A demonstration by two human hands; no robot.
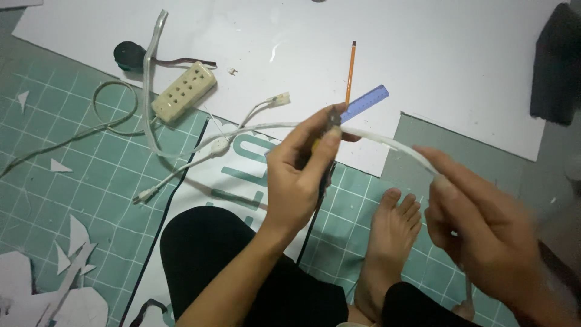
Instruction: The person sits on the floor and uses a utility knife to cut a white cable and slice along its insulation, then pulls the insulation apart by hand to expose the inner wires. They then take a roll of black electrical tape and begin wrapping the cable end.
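While the person sits on the floor w/ bare foot (pixel 392 242) out front, both hands work a clear flexible tube (pixel 387 143) held up over the lap. Left hand (pixel 296 181) is curled closed: thumb & forefinger pinch a small dark tool (pixel 332 118) against the tube approx. mid-length; can't tell what kind of tool. Right hand (pixel 484 233) is blurred, fingers wrapped around the tube's near end, which runs down through the fist. From the left hand the tube runs on leftward, loops across the green cutting mat (pixel 42 200) & goes up past a cream power strip (pixel 184 92) w/ several sockets. Power strip lies on the edge of a big white sheet (pixel 454 54), its grey cord (pixel 106 124) curling left over the mat. Black roll of tape (pixel 128 56) sits just beyond the strip, touching the tube. White split cable w/ small plugs (pixel 218 145) lies between the strip & left hand. Orange pencil (pixel 350 71) & blue ruler (pixel 365 103) rest on the white sheet just behind the left hand, close together. White paper scraps (pixel 60 284) lie at bottom-left on the mat. Dark block (pixel 557 63) at far right edge, unclear what.
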